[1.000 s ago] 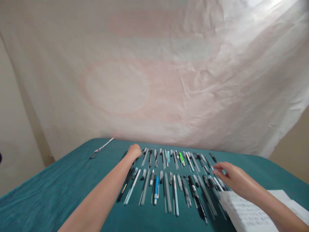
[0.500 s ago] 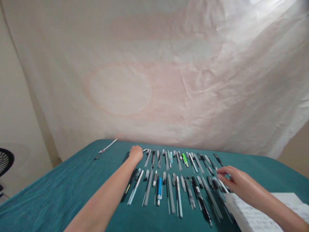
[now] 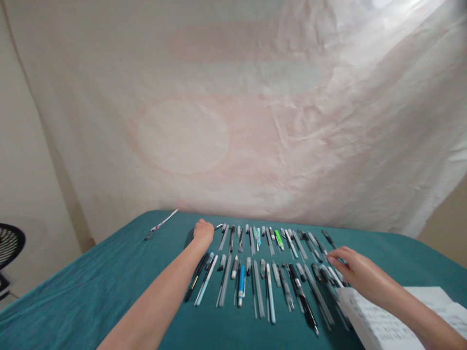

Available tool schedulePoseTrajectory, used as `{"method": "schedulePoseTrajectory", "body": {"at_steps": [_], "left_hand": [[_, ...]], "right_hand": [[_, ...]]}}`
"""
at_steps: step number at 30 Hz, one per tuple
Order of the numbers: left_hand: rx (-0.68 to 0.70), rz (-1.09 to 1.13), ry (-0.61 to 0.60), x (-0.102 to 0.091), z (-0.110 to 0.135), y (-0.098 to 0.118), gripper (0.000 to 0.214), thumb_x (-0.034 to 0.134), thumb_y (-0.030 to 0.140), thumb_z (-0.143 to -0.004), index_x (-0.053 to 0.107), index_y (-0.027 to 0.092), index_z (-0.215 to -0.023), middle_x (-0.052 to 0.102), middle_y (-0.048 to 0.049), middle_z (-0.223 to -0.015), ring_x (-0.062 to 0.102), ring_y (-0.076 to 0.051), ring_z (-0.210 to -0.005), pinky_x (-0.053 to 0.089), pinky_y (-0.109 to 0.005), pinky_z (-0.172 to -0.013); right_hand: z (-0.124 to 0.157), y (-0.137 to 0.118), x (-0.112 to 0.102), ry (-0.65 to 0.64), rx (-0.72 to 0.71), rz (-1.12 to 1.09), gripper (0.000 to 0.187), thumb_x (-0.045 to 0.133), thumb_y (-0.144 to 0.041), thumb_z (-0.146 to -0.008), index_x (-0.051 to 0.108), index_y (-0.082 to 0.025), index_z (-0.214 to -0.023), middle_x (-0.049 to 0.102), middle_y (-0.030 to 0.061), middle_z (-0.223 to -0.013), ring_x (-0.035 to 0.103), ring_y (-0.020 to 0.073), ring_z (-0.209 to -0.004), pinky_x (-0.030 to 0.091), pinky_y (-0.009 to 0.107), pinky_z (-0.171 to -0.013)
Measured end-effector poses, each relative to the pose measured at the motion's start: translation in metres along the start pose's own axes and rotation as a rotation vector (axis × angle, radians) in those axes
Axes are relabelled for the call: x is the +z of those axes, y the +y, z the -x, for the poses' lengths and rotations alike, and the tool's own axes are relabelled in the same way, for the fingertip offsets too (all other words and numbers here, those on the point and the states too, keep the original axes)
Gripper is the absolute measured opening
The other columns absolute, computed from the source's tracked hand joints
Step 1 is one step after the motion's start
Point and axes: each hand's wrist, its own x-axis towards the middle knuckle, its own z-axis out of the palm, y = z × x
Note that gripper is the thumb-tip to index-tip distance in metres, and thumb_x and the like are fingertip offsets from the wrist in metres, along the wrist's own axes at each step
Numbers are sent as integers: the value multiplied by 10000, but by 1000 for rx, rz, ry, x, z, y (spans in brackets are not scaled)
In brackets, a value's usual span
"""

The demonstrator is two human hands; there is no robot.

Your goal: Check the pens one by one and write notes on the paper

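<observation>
Two rows of pens and separate caps lie on a teal cloth (image 3: pixel 164 287). My left hand (image 3: pixel 203 230) is closed at the left end of the back row, knuckles up. A thin pen end (image 3: pixel 219 226) shows just beyond its fingers; what the fingers hold is hidden. At the right end of that row, my right hand (image 3: pixel 352 265) has thumb and forefinger pinched at the near end of a black pen (image 3: pixel 329 239). A blue pen (image 3: pixel 241 286) and a large black pen (image 3: pixel 307 306) lie in the front row, a green pen (image 3: pixel 279 239) in the back row.
White printed sheets (image 3: pixel 386 321) lie under my right forearm at the front right. A lone pen (image 3: pixel 162 224) rests at the far left of the cloth. Behind the table hangs a pale sheet (image 3: pixel 251 121). A black fan (image 3: pixel 10 245) stands at the left edge.
The view has shifted slightly. My left hand stays at the back row's left end; my right fingertips have come closer together beside the black pen. The laid-out pens look unmoved.
</observation>
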Motion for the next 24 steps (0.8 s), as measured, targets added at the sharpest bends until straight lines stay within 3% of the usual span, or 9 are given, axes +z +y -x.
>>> {"method": "schedulePoseTrajectory", "body": {"at_steps": [7, 11, 14, 18, 21, 24], "left_hand": [[89, 265, -44, -31, 5, -9, 305, 509, 285, -845, 503, 144, -1115, 530, -87, -1107, 552, -202, -933, 472, -391, -771], [218, 513, -31, -55, 24, 3, 286, 495, 289, -852, 510, 147, -1100, 536, -82, -1094, 552, -193, -919, 468, -386, -767], [351, 721, -96, -62, 60, 30, 289, 398, 239, -882, 522, 126, -1117, 589, -57, -918, 559, -152, -776, 455, -287, -673], [523, 929, -289, -59, 130, 72, 338, 369, 263, -870, 563, 113, -1103, 550, -14, -697, 484, -106, -584, 386, -200, -539], [636, 1219, -569, -58, 175, 92, 352, 409, 314, -854, 567, 124, -1105, 481, 8, -656, 399, -96, -552, 314, -185, -504], [675, 1326, -708, -60, 199, 99, 338, 449, 314, -840, 573, 141, -1102, 465, 9, -685, 350, -98, -566, 280, -192, -509]], "right_hand": [[0, 1, 0, 10, -5, -29, 352, 336, -398, -843, 617, -186, -845, 621, 97, -887, 592, 208, -740, 426, 262, -602], [3, -15, -1, -6, -57, -103, 327, 373, -405, -835, 609, -180, -846, 616, 59, -770, 571, 174, -643, 414, 253, -575], [8, -38, 6, -80, -43, -249, 328, 403, -436, -825, 602, -176, -826, 563, 5, -585, 531, 144, -519, 387, 234, -492], [15, -71, 23, -150, 22, -579, 345, 442, -472, -808, 588, -161, -836, 461, -47, -478, 456, 102, -416, 363, 203, -413], [22, -91, 33, -153, 56, -830, 366, 494, -470, -785, 565, -159, -963, 470, -53, -507, 449, 93, -418, 356, 188, -382], [29, -103, 36, -115, 82, -1018, 357, 539, -444, -772, 562, -157, -982, 454, -64, -503, 402, 68, -399, 333, 176, -380]]}}
